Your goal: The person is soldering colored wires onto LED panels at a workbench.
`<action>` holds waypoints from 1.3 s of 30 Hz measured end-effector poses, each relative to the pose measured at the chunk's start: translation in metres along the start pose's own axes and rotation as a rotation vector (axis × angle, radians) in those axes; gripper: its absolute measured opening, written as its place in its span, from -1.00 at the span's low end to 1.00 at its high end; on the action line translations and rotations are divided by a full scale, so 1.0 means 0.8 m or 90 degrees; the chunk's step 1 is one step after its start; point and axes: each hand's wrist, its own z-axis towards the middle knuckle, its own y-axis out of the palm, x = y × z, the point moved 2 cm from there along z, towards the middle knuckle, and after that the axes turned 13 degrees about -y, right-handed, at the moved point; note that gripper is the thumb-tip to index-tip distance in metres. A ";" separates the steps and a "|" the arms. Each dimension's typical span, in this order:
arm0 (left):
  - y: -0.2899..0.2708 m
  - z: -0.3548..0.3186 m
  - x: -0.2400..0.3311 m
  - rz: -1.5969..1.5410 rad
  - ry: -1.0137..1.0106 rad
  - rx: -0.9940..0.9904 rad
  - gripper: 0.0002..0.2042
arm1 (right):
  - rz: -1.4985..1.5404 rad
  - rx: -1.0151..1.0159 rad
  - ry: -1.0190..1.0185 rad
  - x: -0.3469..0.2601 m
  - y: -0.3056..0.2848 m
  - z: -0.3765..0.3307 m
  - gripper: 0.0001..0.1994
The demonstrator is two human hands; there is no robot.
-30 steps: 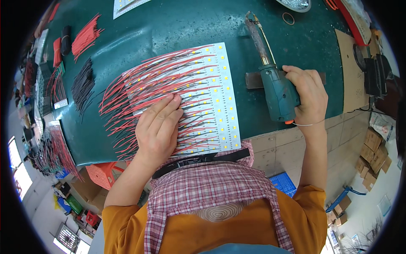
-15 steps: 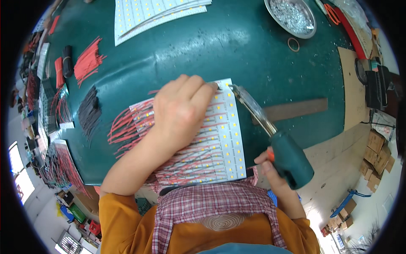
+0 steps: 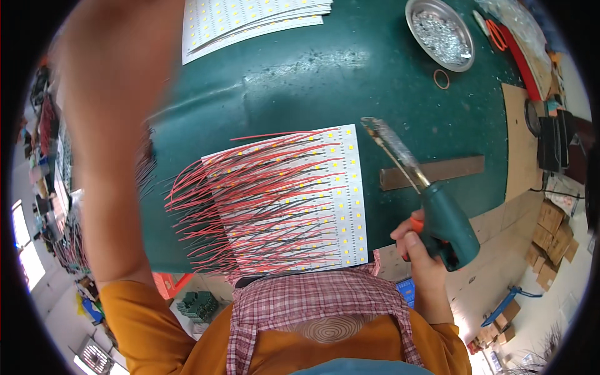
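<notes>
Teal pistol-shaped soldering gun point(image 3: 447, 225) clamped in right hand point(image 3: 420, 257), long metal tip slanting up-left from grip toward near-right edge of white LED panel strung with red and black wires point(image 3: 287, 200); left hand out of view, forearm point(image 3: 119, 144) raised alongside.

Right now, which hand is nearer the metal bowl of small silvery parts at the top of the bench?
Right. The right hand holds the green soldering gun below the metal bowl. The left hand is out of frame; only its raised forearm shows, far left.
</notes>
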 end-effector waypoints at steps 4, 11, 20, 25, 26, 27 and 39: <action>0.054 -0.115 0.033 -0.012 -0.026 -0.294 -0.84 | -0.012 -0.074 0.013 0.002 0.003 -0.005 -0.66; 0.094 -0.164 0.043 -0.001 0.041 -0.190 -0.85 | -0.090 -0.140 0.031 0.004 -0.004 -0.011 -0.76; 0.097 -0.160 0.045 0.055 0.076 -0.178 -0.85 | -0.193 -0.191 -0.073 0.010 -0.011 -0.008 -0.75; 0.098 -0.156 0.045 0.069 0.097 -0.182 -0.84 | -0.260 -0.227 -0.146 0.010 -0.010 -0.003 -0.74; 0.097 -0.153 0.046 0.068 0.098 -0.183 -0.84 | -0.259 -0.225 -0.145 0.013 -0.009 -0.005 -0.74; 0.097 -0.151 0.046 0.074 0.107 -0.194 -0.84 | -0.252 -0.196 -0.126 0.016 -0.008 -0.008 -0.74; 0.101 -0.143 0.046 0.095 0.139 -0.223 -0.85 | -0.317 -0.224 -0.104 0.013 -0.010 -0.007 -0.83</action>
